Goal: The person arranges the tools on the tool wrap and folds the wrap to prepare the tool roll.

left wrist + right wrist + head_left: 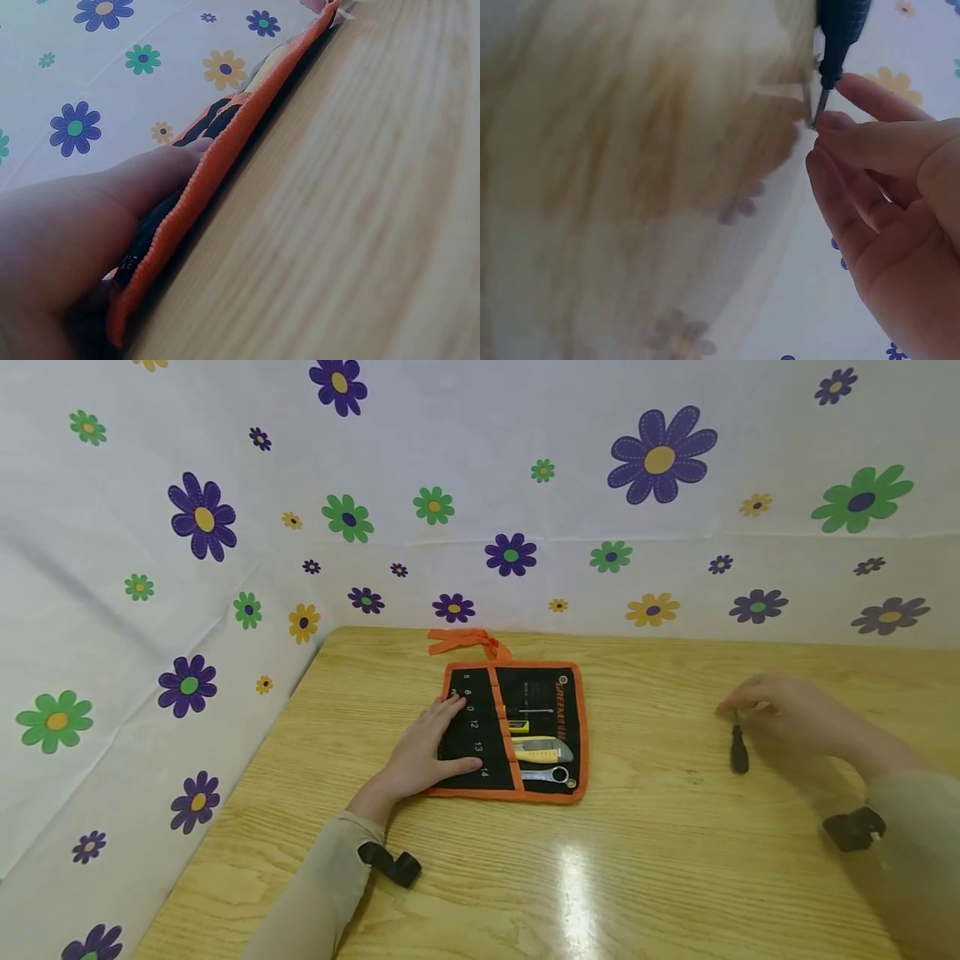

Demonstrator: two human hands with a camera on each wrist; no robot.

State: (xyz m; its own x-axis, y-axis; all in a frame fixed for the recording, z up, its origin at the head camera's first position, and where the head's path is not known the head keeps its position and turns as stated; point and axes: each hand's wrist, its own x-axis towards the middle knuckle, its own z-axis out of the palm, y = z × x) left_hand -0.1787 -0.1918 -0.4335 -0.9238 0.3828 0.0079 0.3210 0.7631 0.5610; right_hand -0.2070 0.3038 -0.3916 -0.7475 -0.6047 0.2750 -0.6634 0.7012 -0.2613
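White flower-printed covering (480, 460) is seen behind and to the left of a pale wooden table (652, 843), across which wood grain is shown and a bright reflection is cast near the front. On the table, left of centre, a black tool pouch (480, 735) edged in orange is laid flat; its pocket panel is marked with numbers. The pouch's left portion is covered by the left hand (427, 752), which is rested on it with fingers extended and thumb set apart, nothing being grasped. Well to the right, a dark-handled screwdriver (739, 752) is pinched by its thin metal shaft between the thumb and fingertips of the right hand (787, 714), its handle being directed toward the near side of the table; whether the table is touched by it cannot be told. Orange ties (465, 641) are spread beyond the pouch's far edge. Within the pockets are held a yellow-and-grey utility knife (542, 750), a ring-ended wrench (547, 775) and a small yellow-marked item (517, 726).
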